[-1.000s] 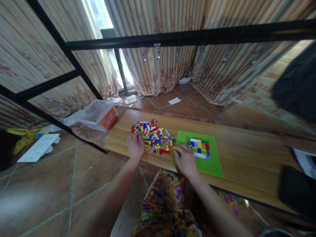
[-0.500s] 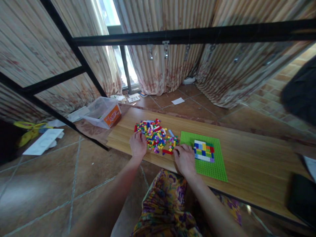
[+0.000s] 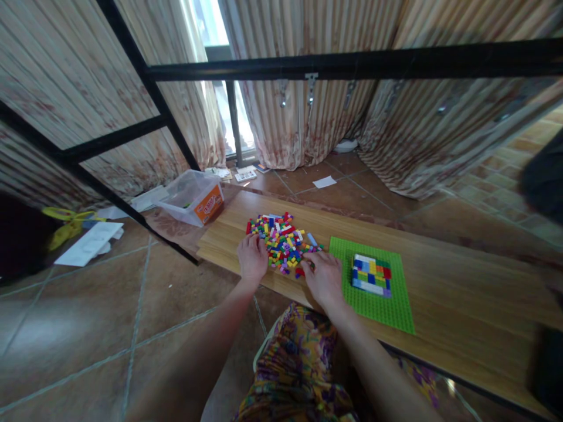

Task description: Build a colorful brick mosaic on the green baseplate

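Observation:
A heap of small toy building bricks (image 3: 284, 241) in many colours lies on a low wooden bench. At the heap's left edge is my left hand (image 3: 253, 258), fingers curled down and together; whatever is under the fingertips is hidden. My right hand (image 3: 325, 278) reaches over the heap's right side, thumb and fingers slightly apart among the bricks, with no brick visibly gripped. A red brick (image 3: 299, 272) shows partly below its fingertips. To the right, a green baseplate (image 3: 382, 313) carries a flat rectangular block of joined bricks (image 3: 372, 275) in white, blue, yellow, green and red.
A clear plastic box (image 3: 189, 196) with an orange label stands beyond the bench's left end. A black metal frame (image 3: 264, 69) crosses in front of curtains. Papers (image 3: 90, 243) lie on the tiled floor. A dark object (image 3: 548, 363) sits at the bench's right end.
My right hand has moved left from beside the red brick, further over the heap's right part. My left hand stays at the heap's left edge. The whole view has shifted slightly.

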`<action>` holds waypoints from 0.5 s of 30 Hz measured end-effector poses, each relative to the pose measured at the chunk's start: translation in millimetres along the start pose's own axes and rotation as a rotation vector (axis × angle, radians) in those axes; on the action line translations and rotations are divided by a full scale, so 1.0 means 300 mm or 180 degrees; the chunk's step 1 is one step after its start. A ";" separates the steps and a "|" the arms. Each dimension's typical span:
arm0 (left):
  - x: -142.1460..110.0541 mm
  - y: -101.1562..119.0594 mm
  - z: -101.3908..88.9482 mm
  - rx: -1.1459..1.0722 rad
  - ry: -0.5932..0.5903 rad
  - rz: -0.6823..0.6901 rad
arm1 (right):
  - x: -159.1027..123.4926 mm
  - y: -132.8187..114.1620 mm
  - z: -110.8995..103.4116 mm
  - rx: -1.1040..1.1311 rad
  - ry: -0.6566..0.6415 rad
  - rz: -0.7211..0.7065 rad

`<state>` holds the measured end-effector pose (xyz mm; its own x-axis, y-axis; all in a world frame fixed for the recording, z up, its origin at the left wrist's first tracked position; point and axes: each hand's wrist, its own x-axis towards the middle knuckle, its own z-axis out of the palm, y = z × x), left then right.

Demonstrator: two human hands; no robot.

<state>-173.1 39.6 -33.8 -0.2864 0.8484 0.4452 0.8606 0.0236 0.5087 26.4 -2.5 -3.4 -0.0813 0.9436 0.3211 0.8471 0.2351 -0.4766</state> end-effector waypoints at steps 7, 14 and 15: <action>-0.005 -0.001 0.002 -0.0063 0.0024 0.0036 | 0.018 -0.017 0.042 -0.0226 -0.0056 -0.0101; -0.005 0.002 0.000 -0.0062 0.0043 0.0027 | 0.019 0.002 0.037 0.0845 0.0081 0.0234; -0.004 0.002 0.000 -0.0054 0.0031 0.0023 | 0.018 0.003 0.028 0.1317 0.0108 0.0414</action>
<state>-172.4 38.6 -33.9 -0.2842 0.8433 0.4561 0.8555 0.0083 0.5177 22.3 4.7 -9.2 0.0354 0.9649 0.2601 0.5667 0.1950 -0.8005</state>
